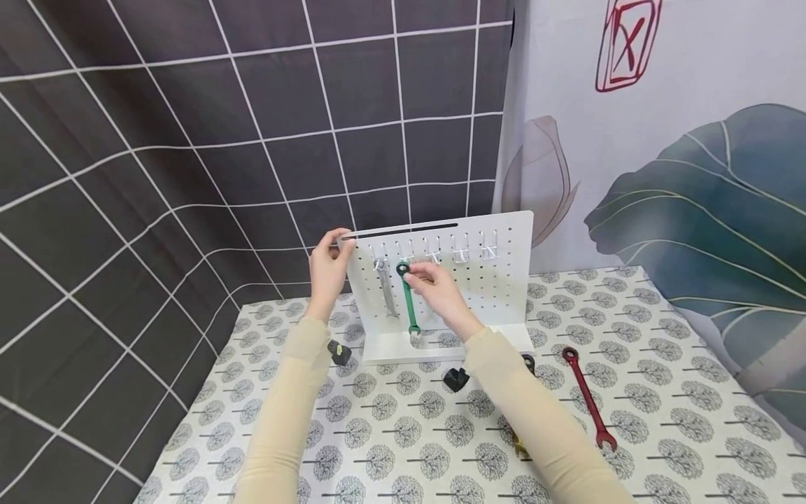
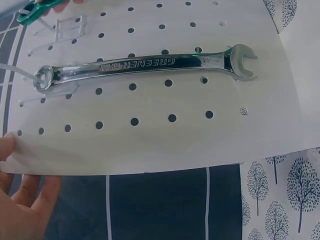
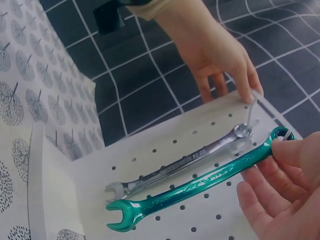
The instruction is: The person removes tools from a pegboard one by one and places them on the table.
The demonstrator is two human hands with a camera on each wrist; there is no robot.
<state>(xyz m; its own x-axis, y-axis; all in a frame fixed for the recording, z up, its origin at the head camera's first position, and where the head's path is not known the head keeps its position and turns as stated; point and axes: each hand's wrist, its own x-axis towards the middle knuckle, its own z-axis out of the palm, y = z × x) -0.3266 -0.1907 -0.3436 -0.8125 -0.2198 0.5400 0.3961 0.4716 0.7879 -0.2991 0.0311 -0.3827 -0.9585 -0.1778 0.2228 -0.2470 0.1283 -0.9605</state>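
Observation:
My right hand pinches a green combination wrench near its ring end, with the open end pointing down. That ring is at a wire hook on the white pegboard; the right wrist view shows a hook tip in the ring opening. Beside it a silver combination wrench hangs by its ring from another hook. My left hand grips the board's upper left corner, thumb in front and fingers behind.
More wire hooks line the board's top row to the right. A red wrench lies on the tree-print tablecloth. Under the right sleeve, a black ring and a yellow piece are partly hidden. A dark grid curtain stands behind.

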